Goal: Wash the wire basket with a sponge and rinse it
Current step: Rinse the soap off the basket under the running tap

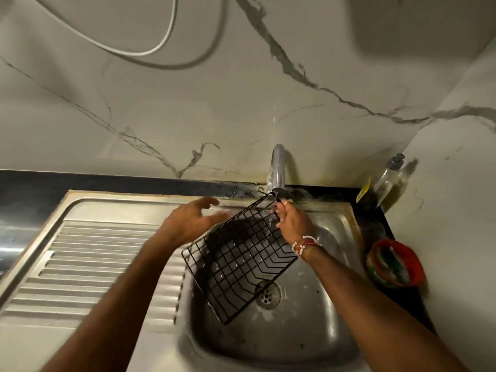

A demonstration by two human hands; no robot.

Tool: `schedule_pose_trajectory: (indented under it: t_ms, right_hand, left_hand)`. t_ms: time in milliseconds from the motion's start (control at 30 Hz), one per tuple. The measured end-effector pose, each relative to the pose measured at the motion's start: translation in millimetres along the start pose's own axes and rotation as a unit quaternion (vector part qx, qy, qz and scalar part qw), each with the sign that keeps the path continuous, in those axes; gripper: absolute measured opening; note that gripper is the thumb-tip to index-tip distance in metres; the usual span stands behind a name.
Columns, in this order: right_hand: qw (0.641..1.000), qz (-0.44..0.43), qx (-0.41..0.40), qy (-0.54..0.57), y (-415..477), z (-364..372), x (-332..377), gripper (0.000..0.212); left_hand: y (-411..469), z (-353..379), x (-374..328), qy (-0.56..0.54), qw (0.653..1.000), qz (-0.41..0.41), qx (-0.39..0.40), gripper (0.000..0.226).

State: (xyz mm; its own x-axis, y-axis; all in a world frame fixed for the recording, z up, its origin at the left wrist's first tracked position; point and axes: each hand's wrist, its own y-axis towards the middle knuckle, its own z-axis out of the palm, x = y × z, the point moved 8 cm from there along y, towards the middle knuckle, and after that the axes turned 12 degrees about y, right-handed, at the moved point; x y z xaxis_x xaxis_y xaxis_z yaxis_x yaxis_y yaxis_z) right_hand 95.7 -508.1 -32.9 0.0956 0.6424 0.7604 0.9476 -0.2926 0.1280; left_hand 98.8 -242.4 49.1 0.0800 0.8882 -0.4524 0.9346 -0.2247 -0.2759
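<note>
Wire basket point(236, 261), black, hangs tilted over the steel sink point(308, 331), its far corner raised to the spout of the tap point(277, 167) and its near corner low, just left of the drain point(268, 294). Water from the spout strikes that raised corner. The right hand point(294, 224) reaches in from the near right, forearm slanting up across the basin, and pinches the basket's far right edge with curled fingers; beaded bracelets point(306, 244) circle the wrist. The left hand point(188, 224), blurred, sits at the basket's far left side, palm turned toward it, fingers spread wide and holding nothing; whether the fingertips touch the wire cannot be told. Its forearm crosses the ribbed draining board point(94, 264). On the right counter stand a soap bottle point(386, 181), far, and a red tub point(394, 264), nearer.
</note>
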Motion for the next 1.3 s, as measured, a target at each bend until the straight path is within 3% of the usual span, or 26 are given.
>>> schedule_pose_trajectory:
  t_ms: [100, 167, 300, 467, 600, 700, 800, 933, 967, 1033, 1067, 1133, 1233, 1267, 1300]
  right_hand:
    - [0.995, -0.093, 0.015, -0.022, 2.3, 4.4, 29.6, 0.031]
    - [0.993, -0.115, 0.017, 0.0, 1.3, 4.3, 39.7, 0.035]
    - [0.983, -0.177, -0.053, -0.008, -10.1, -14.1, 45.8, 0.026]
    - [0.983, -0.141, 0.018, -0.117, -20.1, -7.2, 18.8, 0.032]
    - [0.986, -0.128, -0.003, -0.107, -8.7, -1.4, 44.6, 0.031]
    - [0.976, -0.18, -0.037, -0.116, 3.8, -9.5, 76.3, 0.016]
    - [0.971, -0.182, 0.012, -0.157, 7.8, -16.2, 55.3, 0.017]
    - [0.994, -0.058, 0.064, 0.064, -1.0, -18.6, 10.1, 0.029]
    - [0.982, 0.022, 0.057, 0.178, -4.8, -16.6, 1.3, 0.038]
    - [0.888, 0.212, 0.063, 0.404, -22.4, -1.9, -11.6, 0.039]
    - [0.833, 0.282, 0.093, 0.467, -32.7, 8.0, -12.2, 0.032]
    - [0.776, 0.324, 0.146, 0.521, -47.1, 10.7, -6.9, 0.026]
    - [0.744, 0.285, 0.181, 0.577, -52.5, 1.9, -9.5, 0.068]
    - [0.741, 0.287, 0.193, 0.576, -57.5, 2.2, -11.8, 0.075]
    - [0.76, 0.304, 0.182, 0.545, -64.0, 1.9, -18.3, 0.078]
  left_hand:
    - [22.2, 29.4, -23.4, -0.044, 0.982, 0.001, 0.185, 0.069]
    - [19.6, 52.8, -25.1, -0.117, 0.966, 0.001, 0.232, 0.076]
    - [18.7, 67.4, -13.8, -0.216, 0.967, -0.002, 0.136, 0.077]
    - [21.7, 58.5, -7.9, -0.211, 0.976, -0.007, 0.057, 0.074]
    - [18.3, 58.8, -18.8, -0.218, 0.976, 0.002, 0.03, 0.078]
    - [18.6, 64.0, -22.6, -0.257, 0.966, 0.003, 0.018, 0.077]
    - [27.9, 67.4, -1.9, -0.352, 0.936, -0.017, 0.022, 0.07]
    - [26.3, 78.8, 12.5, -0.397, 0.916, -0.012, 0.051, 0.074]
    - [23.4, 83.5, 11.5, -0.404, 0.913, -0.014, 0.05, 0.075]
    - [16.9, 93.8, 8.4, -0.423, 0.905, -0.026, 0.034, 0.074]
    - [14.3, 99.2, 6.8, -0.431, 0.901, -0.029, 0.028, 0.072]
    - [10.9, 109.9, 4.0, -0.45, 0.892, -0.037, 0.03, 0.068]
    - [8.1, 117.6, 6.6, -0.479, 0.874, -0.067, 0.044, 0.064]
    - [7.4, 117.8, 6.5, -0.492, 0.866, -0.073, 0.048, 0.063]
    - [6.7, 118.2, 4.1, -0.51, 0.855, -0.073, 0.056, 0.063]
